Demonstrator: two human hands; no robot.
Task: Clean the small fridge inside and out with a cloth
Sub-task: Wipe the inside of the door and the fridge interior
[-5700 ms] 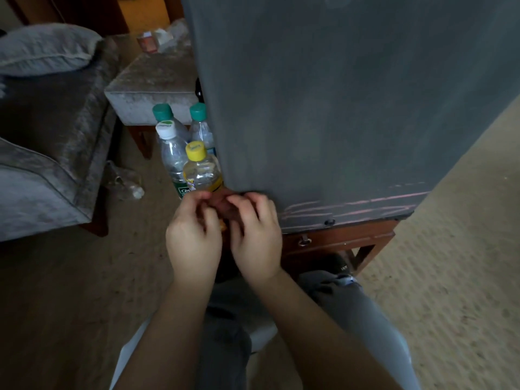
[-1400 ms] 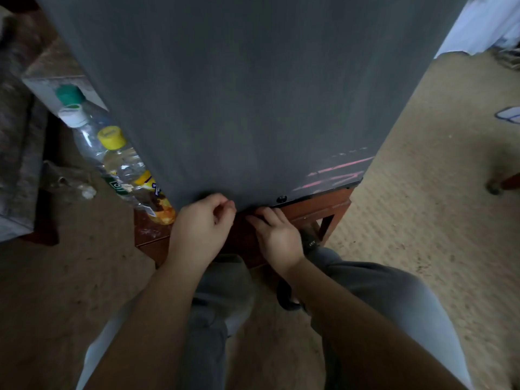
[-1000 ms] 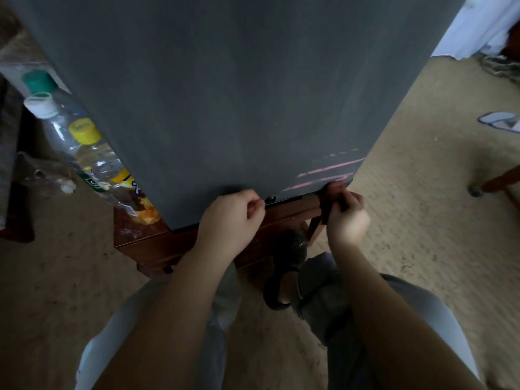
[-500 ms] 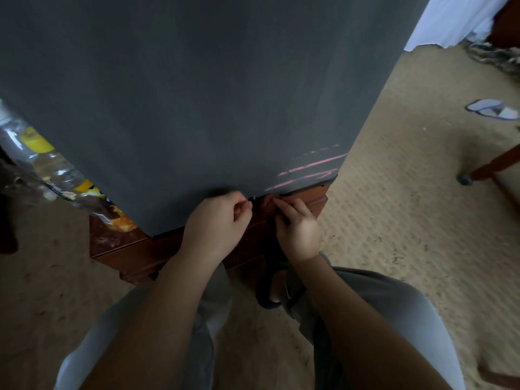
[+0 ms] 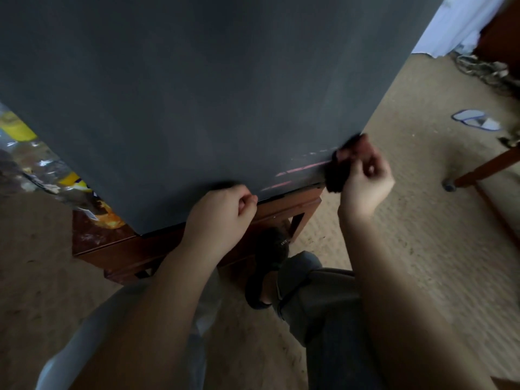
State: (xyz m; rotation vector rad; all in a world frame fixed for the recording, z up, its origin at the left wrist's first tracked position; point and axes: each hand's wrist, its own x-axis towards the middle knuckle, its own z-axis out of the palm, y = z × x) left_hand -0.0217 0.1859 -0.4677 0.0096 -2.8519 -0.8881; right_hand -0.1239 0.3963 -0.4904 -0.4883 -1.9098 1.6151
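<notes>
The small fridge (image 5: 197, 94) fills the upper view as a dark grey panel with faint pink marks near its lower right corner. It stands on a low wooden stand (image 5: 135, 249). My right hand (image 5: 363, 181) grips a dark cloth (image 5: 336, 175) and holds it against the fridge's lower right corner. My left hand (image 5: 222, 212) sits at the bottom edge of the panel with its fingers curled; what it holds, if anything, is hidden.
Plastic bottles (image 5: 36, 164) stand to the left of the fridge, blurred. A slipper (image 5: 475, 122) lies on the carpet at right, near a wooden furniture leg (image 5: 484, 170). White fabric (image 5: 461, 21) hangs at the top right. My knees and a dark shoe (image 5: 267, 266) are below.
My right hand has moved from the middle of the fridge's bottom edge up and right to the lower right corner with the cloth. The view has shifted right, so the bottles slid out left.
</notes>
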